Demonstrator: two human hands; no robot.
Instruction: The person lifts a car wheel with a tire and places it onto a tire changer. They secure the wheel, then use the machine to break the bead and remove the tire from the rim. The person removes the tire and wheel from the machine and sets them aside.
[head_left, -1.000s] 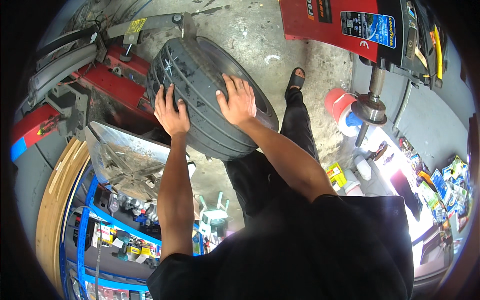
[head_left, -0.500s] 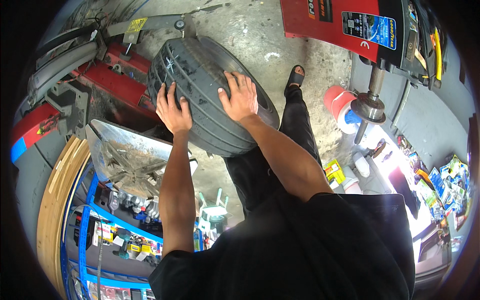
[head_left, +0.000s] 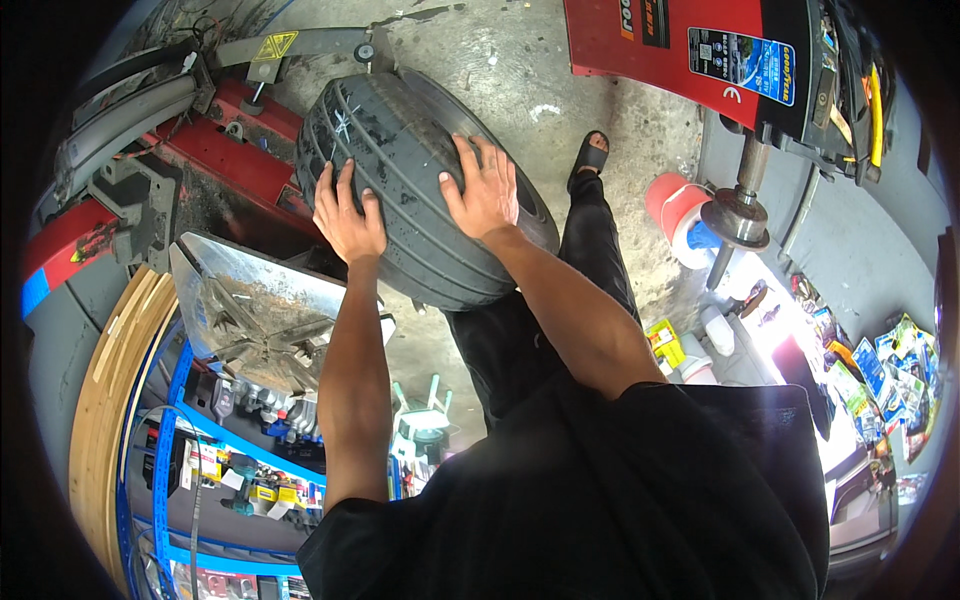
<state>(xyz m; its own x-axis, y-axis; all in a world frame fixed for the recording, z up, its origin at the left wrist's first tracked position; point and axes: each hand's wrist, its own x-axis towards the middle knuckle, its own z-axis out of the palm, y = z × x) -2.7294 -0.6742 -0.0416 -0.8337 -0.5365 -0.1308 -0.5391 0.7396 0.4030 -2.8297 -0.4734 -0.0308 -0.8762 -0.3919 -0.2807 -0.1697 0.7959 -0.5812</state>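
A black car tyre [head_left: 400,215] stands on its tread in front of me, leaning, with pale chalk-like marks near its upper left. My left hand [head_left: 350,220] rests on the tread's left side, fingers spread. Higher up, at the tread's right edge near the sidewall, lies my right hand [head_left: 484,195], its fingers stretched and apart. Both palms press on the rubber without wrapping round it. At its left the tyre sits close against the red tyre-changing machine [head_left: 210,150], and a grey metal arm [head_left: 300,45] reaches to its top.
A round metal turntable [head_left: 255,335] is left of my left forearm. Blue shelves [head_left: 240,440] with tools and boxes stand lower left. Right of my sandalled foot [head_left: 588,155] are a pink bucket [head_left: 672,200], a red and black machine with a shaft [head_left: 740,212], and packets [head_left: 890,380].
The tyre and both hands stay almost in place; the view has shifted very slightly. My right hand's fingers lie slightly higher on the tyre.
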